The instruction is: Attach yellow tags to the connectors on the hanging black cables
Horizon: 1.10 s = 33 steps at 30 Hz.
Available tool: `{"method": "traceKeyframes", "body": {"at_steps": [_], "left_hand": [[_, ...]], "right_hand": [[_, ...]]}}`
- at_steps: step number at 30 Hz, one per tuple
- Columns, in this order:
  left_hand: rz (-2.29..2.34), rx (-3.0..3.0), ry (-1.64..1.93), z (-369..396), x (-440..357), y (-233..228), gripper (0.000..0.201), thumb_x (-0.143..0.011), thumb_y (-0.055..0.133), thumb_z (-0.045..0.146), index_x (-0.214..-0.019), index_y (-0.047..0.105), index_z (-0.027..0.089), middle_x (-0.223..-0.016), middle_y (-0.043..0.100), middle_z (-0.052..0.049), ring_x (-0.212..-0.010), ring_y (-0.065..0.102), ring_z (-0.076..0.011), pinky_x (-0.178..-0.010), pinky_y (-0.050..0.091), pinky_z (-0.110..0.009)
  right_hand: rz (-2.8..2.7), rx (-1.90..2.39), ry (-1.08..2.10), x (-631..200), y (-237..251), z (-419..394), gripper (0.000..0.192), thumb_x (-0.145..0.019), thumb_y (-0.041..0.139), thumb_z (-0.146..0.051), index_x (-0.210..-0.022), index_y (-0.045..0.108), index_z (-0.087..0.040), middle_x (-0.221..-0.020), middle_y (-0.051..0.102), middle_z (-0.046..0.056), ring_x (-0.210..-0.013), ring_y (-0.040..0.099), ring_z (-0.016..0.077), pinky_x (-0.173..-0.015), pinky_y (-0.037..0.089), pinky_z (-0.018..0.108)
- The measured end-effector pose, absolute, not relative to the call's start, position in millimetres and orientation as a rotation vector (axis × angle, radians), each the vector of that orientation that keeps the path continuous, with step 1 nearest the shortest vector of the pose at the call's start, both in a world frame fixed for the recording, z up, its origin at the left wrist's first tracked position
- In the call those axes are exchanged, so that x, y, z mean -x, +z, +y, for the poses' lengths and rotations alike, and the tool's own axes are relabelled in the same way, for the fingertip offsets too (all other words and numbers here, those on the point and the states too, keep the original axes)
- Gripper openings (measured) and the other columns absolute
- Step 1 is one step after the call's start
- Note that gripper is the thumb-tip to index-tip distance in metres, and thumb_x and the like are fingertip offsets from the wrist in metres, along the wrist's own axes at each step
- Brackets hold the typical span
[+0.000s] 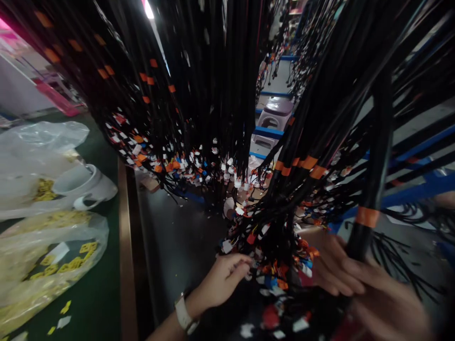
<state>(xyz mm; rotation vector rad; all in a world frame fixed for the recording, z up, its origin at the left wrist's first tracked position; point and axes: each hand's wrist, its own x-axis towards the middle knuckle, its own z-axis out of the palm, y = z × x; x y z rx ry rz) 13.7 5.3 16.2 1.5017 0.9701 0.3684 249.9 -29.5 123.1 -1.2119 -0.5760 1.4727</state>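
My left hand, with a white-banded watch on its wrist, reaches to the lower ends of a hanging wire harness. Its thumb and fingers are closed near small connectors; whatever is between the fingertips is too small to name. At the right, my blurred right hand closes around a thick black wire harness just under its orange tape. Loose wire ends with white, red, orange and blue connectors hang between my hands.
Dense black harnesses hang ahead, above a dark metal surface. On the green table at left lie plastic bags of yellow parts and a white cup-like container. Blue rack bars and a plastic stool stand beyond.
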Motion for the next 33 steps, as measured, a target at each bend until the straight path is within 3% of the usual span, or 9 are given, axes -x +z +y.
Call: {"method": "traceKeyframes", "body": {"at_steps": [5,9,11,14,19,24,30,33], "left_hand": [[0.672,-0.921,0.479,6.4,-7.3,27.3,0.058,-0.089,0.031,0.055,-0.121,0.056,0.014,-0.123,0.058,-0.012,-0.115,0.051,-0.0233,-0.101,0.034,-0.038],[0.585,-0.523,0.434,10.1,-2.5,19.8,0.07,-0.082,0.031,0.067,-0.107,0.062,0.01,-0.098,0.068,-0.013,-0.095,0.062,-0.0236,-0.092,0.041,-0.037],[0.584,-0.417,0.471,15.2,-1.4,12.9,0.071,-0.081,0.03,0.068,-0.104,0.063,0.009,-0.091,0.068,-0.012,-0.088,0.063,-0.0226,-0.087,0.043,-0.035],[0.533,-0.366,0.496,23.6,0.0,8.4,0.071,-0.083,0.027,0.066,-0.107,0.06,0.007,-0.098,0.066,-0.015,-0.092,0.062,-0.0231,-0.086,0.043,-0.036],[0.625,-0.548,0.491,27.1,5.5,16.3,0.055,-0.083,0.043,0.057,-0.107,0.06,0.011,-0.1,0.065,-0.012,-0.091,0.06,-0.0212,-0.085,0.042,-0.035],[0.802,-0.94,0.477,29.9,15.0,15.4,0.041,-0.082,0.052,0.05,-0.085,0.065,0.011,-0.081,0.063,-0.003,-0.074,0.053,-0.0133,-0.074,0.04,-0.026],[0.998,-1.25,0.456,39.5,16.6,13.5,0.034,-0.075,0.061,0.043,-0.07,0.062,0.01,-0.059,0.055,0.001,-0.055,0.044,-0.0076,-0.053,0.032,-0.019],[1.026,-1.169,0.507,41.3,19.8,16.4,0.033,-0.076,0.06,0.042,-0.07,0.061,0.01,-0.059,0.06,-0.001,-0.049,0.046,-0.0068,-0.048,0.033,-0.018]], "right_hand": [[-0.438,0.84,1.682,-196.2,126.0,6.8,0.019,-0.071,0.064,-0.026,-0.062,0.048,-0.022,-0.043,0.018,-0.008,-0.042,0.023,0.0094,-0.044,0.036,0.024],[-0.437,0.893,1.544,-182.0,108.9,34.5,0.025,-0.07,0.068,-0.026,-0.062,0.044,-0.022,-0.045,0.019,-0.01,-0.043,0.023,0.009,-0.046,0.038,0.022],[-0.468,0.954,1.403,-179.9,94.9,44.1,0.022,-0.069,0.071,-0.025,-0.065,0.049,-0.021,-0.048,0.027,-0.009,-0.044,0.028,0.0078,-0.049,0.041,0.022],[-0.615,1.047,1.242,-180.3,77.1,47.5,0.017,-0.071,0.072,-0.028,-0.072,0.056,-0.021,-0.054,0.044,-0.007,-0.053,0.043,0.0094,-0.063,0.047,0.026],[-0.75,1.149,1.339,-189.2,62.8,29.2,0.018,-0.074,0.069,-0.036,-0.081,0.058,-0.024,-0.073,0.063,0.0,-0.073,0.059,0.0176,-0.072,0.049,0.032],[-0.796,1.331,1.405,-198.9,38.9,-0.1,0.031,-0.069,0.073,-0.037,-0.094,0.061,-0.022,-0.091,0.069,0.005,-0.087,0.061,0.0225,-0.078,0.048,0.033],[-0.937,1.488,1.405,-205.2,10.1,-19.2,0.028,-0.07,0.072,-0.039,-0.089,0.068,-0.019,-0.092,0.069,0.005,-0.086,0.06,0.0238,-0.078,0.048,0.033],[-0.792,1.451,1.462,-204.0,12.1,-20.1,0.026,-0.066,0.074,-0.042,-0.075,0.068,-0.019,-0.074,0.069,0.004,-0.069,0.061,0.0216,-0.065,0.049,0.032]]}}
